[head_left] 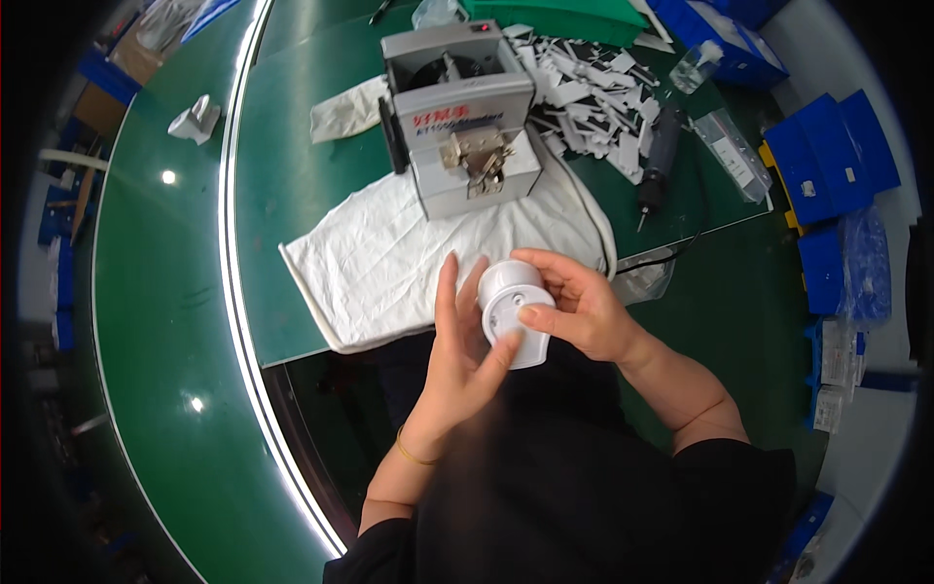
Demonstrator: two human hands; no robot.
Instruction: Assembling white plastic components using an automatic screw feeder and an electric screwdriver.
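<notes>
A white plastic fitting [514, 282] with a round cup-like body and a flat plate is held up between my hands, above the table's near edge. Two screws or screw holes show in its plate. My right hand [581, 310] grips it from the right, thumb on the plate and fingers round the far side. My left hand [461, 350] supports it from the left, its thumb against the plate and its index finger stretched upward. Just beyond the hands lies a white cloth [375, 258], with a grey screw feeder [477, 185] standing on it.
A dark electric screwdriver [661, 161] lies to the right, beside a heap of white plastic pieces [593, 92]. A plastic bag [732, 156] lies farther right, near blue bins [827, 161]. Another white fitting [197, 121] rests on the green surface [161, 321] at left.
</notes>
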